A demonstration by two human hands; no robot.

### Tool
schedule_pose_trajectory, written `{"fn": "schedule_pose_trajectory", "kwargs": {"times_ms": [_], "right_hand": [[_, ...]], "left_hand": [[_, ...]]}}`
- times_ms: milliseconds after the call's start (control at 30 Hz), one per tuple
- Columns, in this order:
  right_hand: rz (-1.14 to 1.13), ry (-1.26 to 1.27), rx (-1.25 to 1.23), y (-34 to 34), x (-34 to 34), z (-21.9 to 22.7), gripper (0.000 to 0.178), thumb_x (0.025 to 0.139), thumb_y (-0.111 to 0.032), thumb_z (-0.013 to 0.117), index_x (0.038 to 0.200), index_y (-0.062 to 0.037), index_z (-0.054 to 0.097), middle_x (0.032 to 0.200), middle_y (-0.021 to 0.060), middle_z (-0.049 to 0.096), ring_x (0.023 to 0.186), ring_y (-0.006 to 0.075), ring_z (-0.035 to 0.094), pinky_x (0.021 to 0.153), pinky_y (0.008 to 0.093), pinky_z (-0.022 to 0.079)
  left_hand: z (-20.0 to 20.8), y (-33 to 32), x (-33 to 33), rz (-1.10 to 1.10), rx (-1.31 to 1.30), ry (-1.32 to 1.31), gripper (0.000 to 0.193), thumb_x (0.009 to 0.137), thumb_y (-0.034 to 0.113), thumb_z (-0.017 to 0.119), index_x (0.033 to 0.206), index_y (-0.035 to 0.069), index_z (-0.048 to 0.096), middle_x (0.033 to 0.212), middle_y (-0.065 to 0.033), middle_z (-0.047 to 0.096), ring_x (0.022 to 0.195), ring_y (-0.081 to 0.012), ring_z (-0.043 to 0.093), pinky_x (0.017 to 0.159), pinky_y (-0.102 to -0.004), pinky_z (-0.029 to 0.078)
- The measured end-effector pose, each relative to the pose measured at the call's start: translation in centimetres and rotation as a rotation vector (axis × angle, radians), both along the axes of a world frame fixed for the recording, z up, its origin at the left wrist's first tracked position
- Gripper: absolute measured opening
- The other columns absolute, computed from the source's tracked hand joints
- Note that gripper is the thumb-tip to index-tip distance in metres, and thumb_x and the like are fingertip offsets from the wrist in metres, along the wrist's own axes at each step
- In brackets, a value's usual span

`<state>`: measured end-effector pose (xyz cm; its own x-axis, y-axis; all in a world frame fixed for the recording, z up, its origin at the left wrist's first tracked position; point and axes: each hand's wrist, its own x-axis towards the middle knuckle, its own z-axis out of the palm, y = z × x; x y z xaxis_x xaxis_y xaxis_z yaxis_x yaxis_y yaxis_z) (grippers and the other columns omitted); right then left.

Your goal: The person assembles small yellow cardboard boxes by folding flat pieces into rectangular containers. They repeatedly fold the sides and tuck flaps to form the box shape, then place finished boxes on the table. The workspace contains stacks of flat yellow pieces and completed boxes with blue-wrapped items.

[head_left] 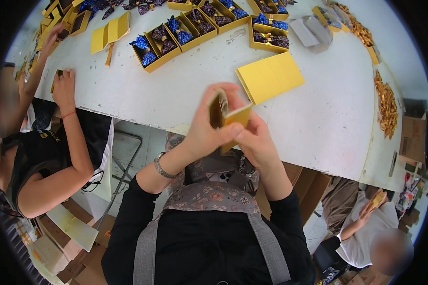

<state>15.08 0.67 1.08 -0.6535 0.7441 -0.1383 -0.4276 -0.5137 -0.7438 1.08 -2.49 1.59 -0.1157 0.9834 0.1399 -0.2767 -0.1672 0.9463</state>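
Note:
Both my hands hold a folded yellow cardboard piece (238, 118) upright, just over the table's near edge. My left hand (200, 124) curls round its left side, the thumb pressed to its front. On the other side, my right hand (260, 142) grips the lower right part, slightly blurred. Several thin layers show along its upper edge; whether it is one piece or several I cannot tell. Just beyond my hands lies a flat yellow cardboard sheet (271, 77) with crease lines. Farther off, open yellow boxes (161, 58) hold blue and dark patterned bow-shaped bundles.
The white table (328, 114) curves round in front of me. Another yellow card (111, 32) lies at the far left, and a clear plastic piece (311, 33) at the far right. Golden strips (386, 104) are heaped along the right edge. Co-workers sit on both sides.

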Motion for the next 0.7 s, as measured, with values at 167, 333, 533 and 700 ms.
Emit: {"fn": "schedule_pose_trajectory", "kwargs": {"times_ms": [167,333,533,700], "right_hand": [[-0.061,-0.273,0.154,0.1,1.8,-0.1,0.038,0.081,-0.010,0.071,0.115,0.0017,0.058,0.106,0.0061,0.062,0.097,0.0114,0.056,0.086,0.0280,0.045],[-0.193,-0.544,0.279,1.6,1.8,0.3,0.025,0.084,-0.011,0.068,0.106,0.0005,0.062,0.090,0.0032,0.067,0.080,0.0090,0.059,0.072,0.0253,0.048],[-0.503,-0.799,0.685,1.1,-0.9,-0.5,0.026,0.087,-0.006,0.060,0.112,-0.0003,0.060,0.086,0.0101,0.066,0.074,0.0200,0.063,0.067,0.0299,0.050],[-0.537,-1.133,1.227,0.3,-1.4,-2.3,0.053,0.081,-0.005,0.060,0.130,0.0067,0.042,0.096,0.0195,0.060,0.077,0.0317,0.060,0.066,0.0372,0.051]], "left_hand": [[0.3,0.2,-0.3,0.172,-0.118,0.050,0.050,0.082,0.012,0.069,0.123,0.005,0.039,0.100,-0.0023,0.054,0.096,-0.0099,0.054,0.084,-0.0239,0.044],[0.5,-0.2,-1.2,0.120,-0.232,0.061,0.037,0.089,0.014,0.058,0.119,0.003,0.040,0.100,-0.0043,0.057,0.092,-0.0092,0.054,0.079,-0.0247,0.045],[0.8,-1.2,1.8,0.258,-0.285,0.299,0.031,0.093,0.009,0.047,0.121,0.001,0.034,0.102,-0.0089,0.053,0.094,-0.0114,0.052,0.079,-0.0248,0.043],[0.9,-1.1,2.7,0.288,-0.247,0.493,0.037,0.094,0.011,0.049,0.123,0.000,0.031,0.105,-0.0121,0.054,0.096,-0.0162,0.055,0.083,-0.0279,0.045]]}}
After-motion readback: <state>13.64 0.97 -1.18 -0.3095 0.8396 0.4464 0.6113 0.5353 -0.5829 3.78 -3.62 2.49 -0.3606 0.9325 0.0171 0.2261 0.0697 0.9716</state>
